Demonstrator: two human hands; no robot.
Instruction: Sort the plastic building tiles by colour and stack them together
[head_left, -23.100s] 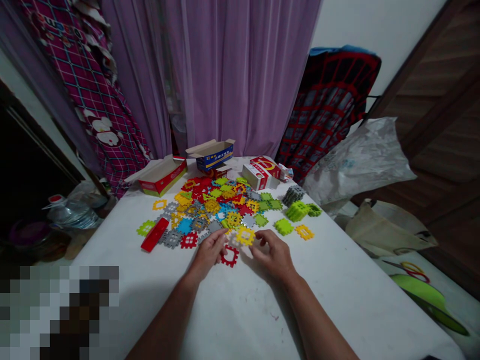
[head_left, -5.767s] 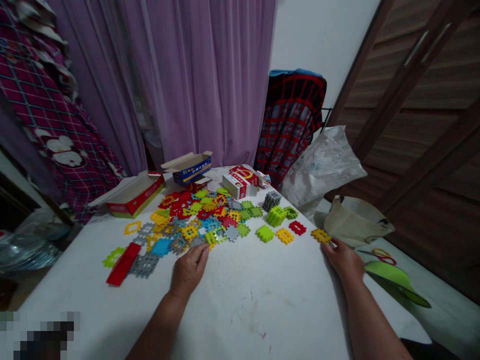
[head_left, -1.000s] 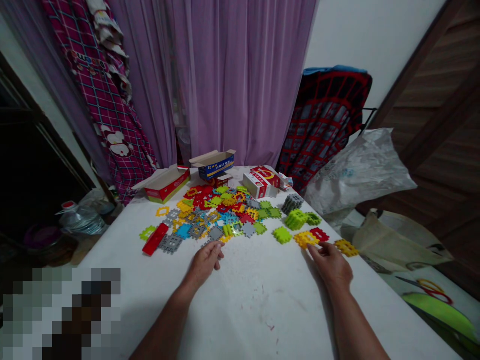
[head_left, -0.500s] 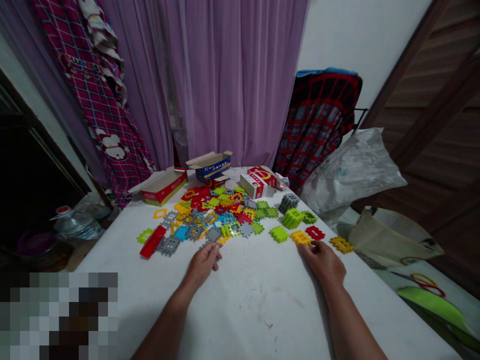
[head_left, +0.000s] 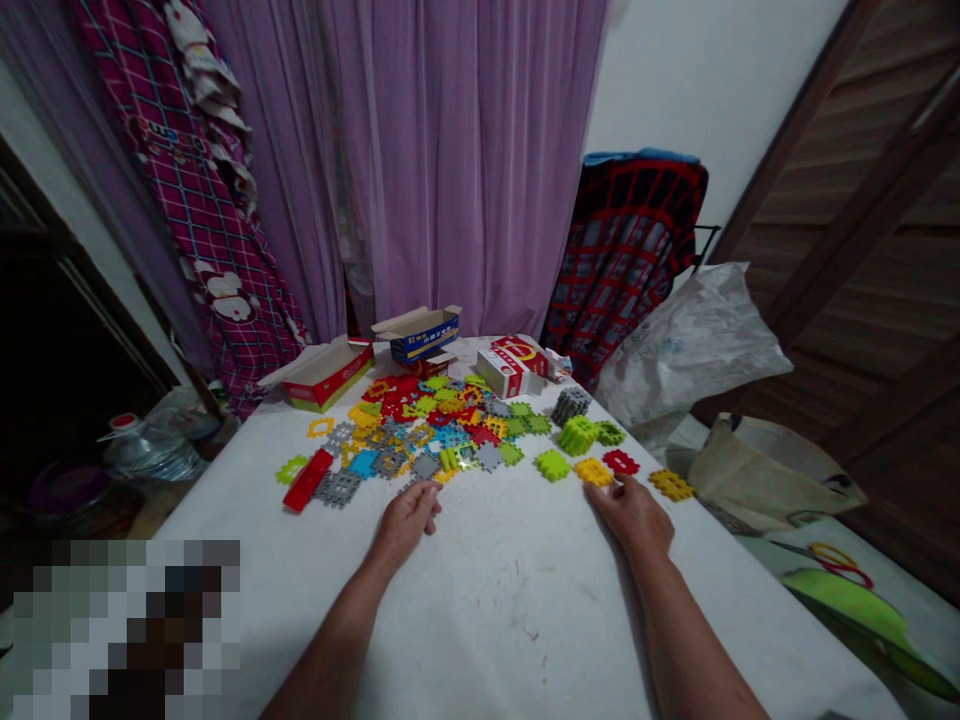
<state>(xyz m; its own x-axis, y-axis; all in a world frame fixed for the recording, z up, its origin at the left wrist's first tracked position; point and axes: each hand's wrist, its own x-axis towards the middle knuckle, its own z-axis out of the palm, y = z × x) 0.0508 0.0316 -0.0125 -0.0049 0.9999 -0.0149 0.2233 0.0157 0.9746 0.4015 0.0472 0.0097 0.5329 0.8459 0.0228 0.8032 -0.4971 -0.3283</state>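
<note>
My left hand [head_left: 409, 515] rests on the table at the near edge of a loose pile of plastic interlocking tiles [head_left: 390, 460]. Its fingers are curled in, thumb against the index finger, and nothing shows in them. Farther right, my right hand [head_left: 636, 512] has its thumb and finger on the near edge of a yellow interlocking tile stack [head_left: 593, 471], which lies flat. Around that stack are a lime green stack [head_left: 553, 464], a red tile piece [head_left: 621, 461] and another yellow stack [head_left: 671, 485]. Behind them stand a taller lime green stack [head_left: 577, 436] and a grey stack [head_left: 571, 404].
Open cardboard boxes stand at the back: a red one [head_left: 330, 382], a blue one [head_left: 426, 338] and a red-and-white one [head_left: 504, 372]. A long red piece [head_left: 308, 482] lies left of the pile. Right of the table are a plastic bag [head_left: 675, 330], a beige bag [head_left: 765, 480] and scissors [head_left: 840, 565].
The view has turned slightly to the right, so things sit a little farther left. Both hands keep nearly the same positions, the right one still at the yellow stack.
</note>
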